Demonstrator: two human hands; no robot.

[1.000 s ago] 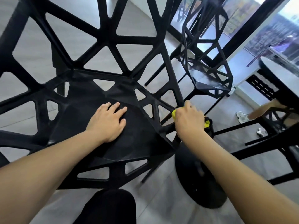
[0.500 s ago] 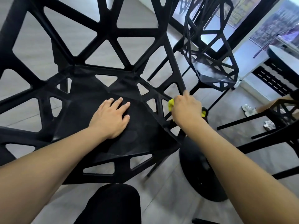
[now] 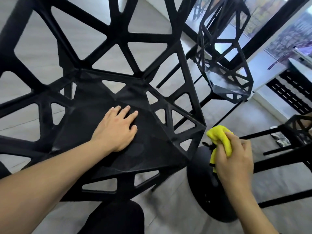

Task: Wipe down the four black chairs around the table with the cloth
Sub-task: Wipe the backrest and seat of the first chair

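The yellow cloth is bunched in the right hand, fingers curled round it, just right of the near black chair. The left hand rests flat, fingers spread, on its seat. A second chair stands far right.

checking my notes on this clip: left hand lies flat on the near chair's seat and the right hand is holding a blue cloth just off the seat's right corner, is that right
Not quite: the cloth is yellow, not blue, as the head view shows. The rest holds: the left hand lies flat on the near chair's seat, and the right hand holds the cloth just off the seat's right corner.
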